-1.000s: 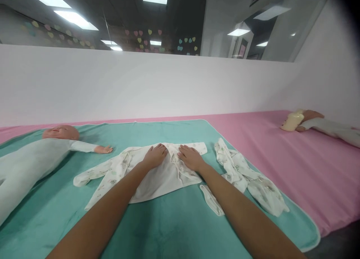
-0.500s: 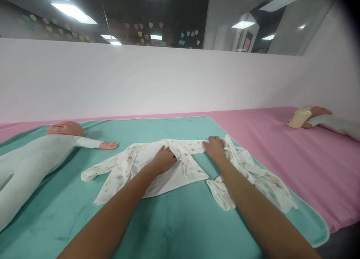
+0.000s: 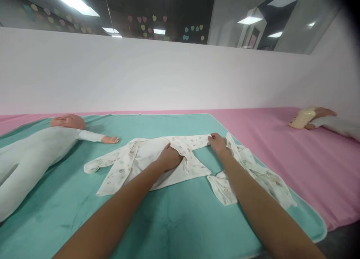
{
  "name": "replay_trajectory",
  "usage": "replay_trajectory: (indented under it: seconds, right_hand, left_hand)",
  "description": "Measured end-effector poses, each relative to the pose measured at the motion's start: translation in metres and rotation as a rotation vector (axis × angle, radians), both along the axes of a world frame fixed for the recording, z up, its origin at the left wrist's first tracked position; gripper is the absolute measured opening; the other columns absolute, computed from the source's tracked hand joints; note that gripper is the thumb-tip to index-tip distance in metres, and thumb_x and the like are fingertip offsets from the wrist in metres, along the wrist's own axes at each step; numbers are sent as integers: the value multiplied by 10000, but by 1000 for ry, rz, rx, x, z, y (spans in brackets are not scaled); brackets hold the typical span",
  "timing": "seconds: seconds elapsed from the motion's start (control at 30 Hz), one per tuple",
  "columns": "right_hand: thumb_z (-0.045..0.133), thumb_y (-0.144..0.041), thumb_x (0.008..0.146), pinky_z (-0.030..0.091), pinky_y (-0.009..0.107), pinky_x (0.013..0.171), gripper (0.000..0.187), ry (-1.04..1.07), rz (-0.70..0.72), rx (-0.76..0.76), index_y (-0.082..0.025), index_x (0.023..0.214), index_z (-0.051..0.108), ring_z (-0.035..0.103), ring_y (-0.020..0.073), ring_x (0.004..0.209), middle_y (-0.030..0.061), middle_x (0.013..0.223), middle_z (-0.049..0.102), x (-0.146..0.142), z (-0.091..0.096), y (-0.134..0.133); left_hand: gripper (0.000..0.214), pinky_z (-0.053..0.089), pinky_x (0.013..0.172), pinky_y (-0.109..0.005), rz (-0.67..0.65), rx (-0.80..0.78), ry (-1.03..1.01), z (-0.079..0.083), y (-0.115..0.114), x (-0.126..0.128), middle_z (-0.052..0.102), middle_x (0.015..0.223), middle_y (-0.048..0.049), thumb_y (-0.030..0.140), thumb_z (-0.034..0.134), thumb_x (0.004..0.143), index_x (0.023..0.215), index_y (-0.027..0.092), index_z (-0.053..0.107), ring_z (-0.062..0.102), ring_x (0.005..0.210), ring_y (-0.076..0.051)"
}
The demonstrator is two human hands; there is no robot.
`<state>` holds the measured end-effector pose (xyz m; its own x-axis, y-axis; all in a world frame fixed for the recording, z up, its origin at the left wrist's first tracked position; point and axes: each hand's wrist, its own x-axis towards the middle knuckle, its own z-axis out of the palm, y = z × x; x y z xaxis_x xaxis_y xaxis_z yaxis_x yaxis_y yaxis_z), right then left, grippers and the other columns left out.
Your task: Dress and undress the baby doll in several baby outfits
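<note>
A white baby shirt (image 3: 153, 148) with small prints lies spread on the teal blanket, its front parted. My left hand (image 3: 170, 158) rests on its inside, knuckles bent. The fingertips go under the edge of the right front panel and are hidden. At the end of the right sleeve (image 3: 197, 141), my right hand (image 3: 217, 142) pinches the cuff, fingers closed. Beside that hand, white printed baby clothing (image 3: 253, 167) lies crumpled, partly covered by my right forearm.
A baby doll (image 3: 42, 146) in a white suit lies on the left, one arm stretched toward the shirt. The teal blanket (image 3: 171, 225) covers a pink mat (image 3: 317, 169). Another doll (image 3: 332, 120) with a pale yellow bottle-like item (image 3: 302, 118) lies far right. A white wall (image 3: 140, 75) stands behind.
My left hand has shifted slightly right, and its fingers have gone further under the front panel. My right hand now pinches the cuff, and the sleeve lies straighter. The view has tilted slightly.
</note>
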<state>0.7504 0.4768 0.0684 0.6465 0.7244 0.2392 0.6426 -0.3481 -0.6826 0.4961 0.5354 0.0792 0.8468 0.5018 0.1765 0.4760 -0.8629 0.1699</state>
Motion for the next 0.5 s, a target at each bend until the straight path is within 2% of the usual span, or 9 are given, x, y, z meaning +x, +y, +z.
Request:
replay_trajectory:
  seconds: [0.1, 0.23, 0.3, 0.33, 0.4, 0.5]
  right_hand:
    - [403, -258, 757, 406, 316, 743, 275, -38, 7, -19, -191, 980, 550, 559, 219, 907, 83, 1022, 613, -4, 0, 2]
    - [442, -265, 760, 378, 338, 798, 302, -156, 31, 14, -188, 1029, 554, 539, 231, 938, 114, 1143, 544, -26, 11, -7]
    - [427, -355, 794, 383, 320, 756, 266, -238, 85, 30, -193, 941, 578, 548, 210, 871, 103, 1115, 547, -40, 20, -17]
    - [407, -412, 808, 387, 308, 706, 289, -245, 149, -1, -193, 860, 589, 553, 197, 802, 94, 1029, 580, -46, 25, -22]
    - [382, -513, 808, 370, 286, 590, 395, -156, 363, -157, -189, 687, 573, 536, 168, 635, 63, 771, 609, -55, 33, -33]
    - [460, -579, 746, 316, 267, 501, 451, 23, 665, -373, -187, 523, 486, 462, 130, 483, 12, 512, 516, -63, 41, -44]
  left_hand:
    - [378, 230, 1050, -379, 10, 12, -74, 3, -6, -2, 598, 1159, -56, 286, 309, 864, 1130, 197, 561, 499, 1094, -206]
    - [447, 221, 1053, -405, 13, 40, 3, 5, -24, -13, 650, 926, -82, 351, 218, 909, 889, 166, 625, 542, 982, -213]
    - [477, 230, 1044, -423, -17, 74, 16, 6, -36, -23, 633, 918, -74, 377, 175, 923, 859, 178, 603, 528, 990, -209]
    - [464, 243, 1037, -425, -32, 89, 3, 7, -41, -28, 617, 967, -68, 383, 166, 926, 900, 188, 587, 510, 1017, -206]
    - [420, 259, 1029, -423, -53, 93, -21, 8, -50, -37, 570, 1084, -62, 389, 170, 929, 1011, 209, 541, 469, 1080, -203]
    - [382, 251, 1036, -426, -71, 63, -25, 10, -56, -43, 516, 1173, -63, 388, 187, 929, 1105, 226, 484, 413, 1155, -205]
